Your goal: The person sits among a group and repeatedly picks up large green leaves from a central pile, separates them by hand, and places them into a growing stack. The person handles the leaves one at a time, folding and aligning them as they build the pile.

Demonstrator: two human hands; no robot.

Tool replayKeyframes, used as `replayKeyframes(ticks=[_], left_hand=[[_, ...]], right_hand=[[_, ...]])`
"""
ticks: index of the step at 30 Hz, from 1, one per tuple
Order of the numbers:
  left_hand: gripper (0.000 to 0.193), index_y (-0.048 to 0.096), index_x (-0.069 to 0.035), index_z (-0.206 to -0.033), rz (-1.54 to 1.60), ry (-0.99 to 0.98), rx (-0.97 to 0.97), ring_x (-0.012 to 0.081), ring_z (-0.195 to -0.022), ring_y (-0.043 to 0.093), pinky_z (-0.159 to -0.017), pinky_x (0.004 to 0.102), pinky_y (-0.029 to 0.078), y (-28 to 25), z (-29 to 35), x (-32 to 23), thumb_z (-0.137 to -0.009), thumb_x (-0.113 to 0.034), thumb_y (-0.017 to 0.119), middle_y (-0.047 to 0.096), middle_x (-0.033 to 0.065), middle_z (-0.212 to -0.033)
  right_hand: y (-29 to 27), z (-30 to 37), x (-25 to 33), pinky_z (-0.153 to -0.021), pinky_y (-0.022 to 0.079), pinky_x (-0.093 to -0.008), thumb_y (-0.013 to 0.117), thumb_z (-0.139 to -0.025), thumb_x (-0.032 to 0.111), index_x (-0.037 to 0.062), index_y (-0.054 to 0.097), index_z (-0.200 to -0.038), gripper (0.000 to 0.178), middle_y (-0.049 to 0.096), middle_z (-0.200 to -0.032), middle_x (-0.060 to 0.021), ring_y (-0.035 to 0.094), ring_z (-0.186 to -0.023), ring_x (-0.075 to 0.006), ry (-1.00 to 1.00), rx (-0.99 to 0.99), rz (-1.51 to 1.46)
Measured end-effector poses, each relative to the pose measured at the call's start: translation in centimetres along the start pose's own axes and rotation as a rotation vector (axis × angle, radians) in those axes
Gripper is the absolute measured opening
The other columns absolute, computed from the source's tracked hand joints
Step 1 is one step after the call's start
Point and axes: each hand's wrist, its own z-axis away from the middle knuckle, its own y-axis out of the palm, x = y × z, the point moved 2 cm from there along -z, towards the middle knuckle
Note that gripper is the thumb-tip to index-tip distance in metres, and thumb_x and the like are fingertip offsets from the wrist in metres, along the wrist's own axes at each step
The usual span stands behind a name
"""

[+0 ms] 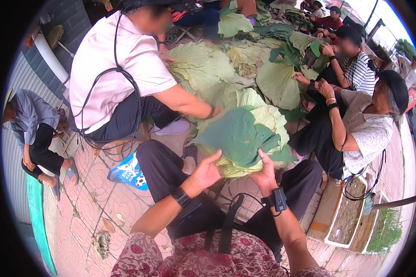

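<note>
A stack of large lotus leaves (278, 124) is in front of me above my knees, a dark green leaf (235, 134) on top and paler yellow-green ones beneath. My left hand (204, 171) grips the near left edge of the stack, thumb on top. At the near right edge my right hand (265, 172) holds it too, thumb laid over the dark leaf. The fingers under the leaves are partly hidden. Just beyond the stack spreads a pile of more lotus leaves (201, 64), pale and wrinkled.
A person in a pink shirt (120, 69) sits close on the left, an arm reaching to the leaves. Another in a patterned shirt (365, 122) sits at right, with several people farther back. A blue bag (128, 173) lies on the paving; planter boxes (349, 212) stand at right.
</note>
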Motion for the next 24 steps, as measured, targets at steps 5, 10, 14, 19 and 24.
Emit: replayKeyframes(ticks=[5, 10, 14, 19, 24], left_hand=[[0.041, 0.057, -0.004, -0.121, -0.049, 0.033, -0.213, 0.0294, -0.109, 0.061, -0.1, 0.0487, 0.047, 0.0, -0.2, -1.6, -0.083, -0.011, 0.07, 0.065, 0.0105, -0.116], [0.03, 0.063, -0.002, -0.107, -0.042, 0.005, -0.392, 0.0295, -0.1, 0.064, -0.095, 0.0469, 0.05, -1.9, -1.8, -1.3, -0.081, -0.013, 0.073, 0.068, 0.0113, -0.103], [0.025, 0.063, 0.001, -0.098, -0.202, 0.179, -0.546, 0.0246, -0.082, 0.068, -0.079, 0.0395, 0.058, -3.1, -1.9, -2.3, -0.076, -0.003, 0.075, 0.068, 0.0114, -0.092], [0.03, 0.064, 0.001, -0.103, -0.342, 0.204, -0.486, 0.0208, -0.082, 0.068, -0.074, 0.0333, 0.057, -1.5, -2.8, -0.8, -0.075, 0.001, 0.075, 0.068, 0.0096, -0.093], [0.042, 0.061, -0.001, -0.117, -0.399, 0.257, -0.366, 0.0165, -0.092, 0.065, -0.081, 0.0307, 0.052, 0.2, -2.5, -0.7, -0.08, -0.008, 0.079, 0.066, 0.0048, -0.104]], right_hand=[[-1.6, -0.1, -1.1, -0.107, 0.04, -0.0462, 0.072, -0.087, 0.023, 0.0101, 0.057, -0.126, 0.044, 0.062, -0.128, -0.0062, 0.056, -0.119, -0.0262, 0.107, -0.049, 0.109], [-2.8, 1.7, -1.9, -0.098, 0.047, -0.0446, 0.064, -0.093, 0.047, 0.0068, 0.054, -0.131, 0.057, 0.061, -0.13, -0.0087, 0.058, -0.119, -0.0255, 0.384, -0.064, 0.219], [-1.6, 5.6, -0.2, -0.087, 0.052, -0.0355, 0.061, -0.094, 0.052, 0.0041, 0.06, -0.123, 0.056, 0.068, -0.111, -0.0122, 0.066, -0.103, -0.0231, 0.777, -0.036, 0.721], [3.0, 3.8, 1.7, -0.094, 0.05, -0.0344, 0.071, -0.09, 0.023, 0.0019, 0.058, -0.13, 0.048, 0.062, -0.122, -0.0123, 0.061, -0.113, -0.0209, -0.239, 0.157, 1.421], [4.1, 1.0, -0.9, -0.1, 0.047, -0.0382, 0.074, -0.088, 0.026, 0.0019, 0.052, -0.138, 0.06, 0.053, -0.138, -0.0163, 0.052, -0.128, -0.0248, -0.295, 0.152, 1.649]])
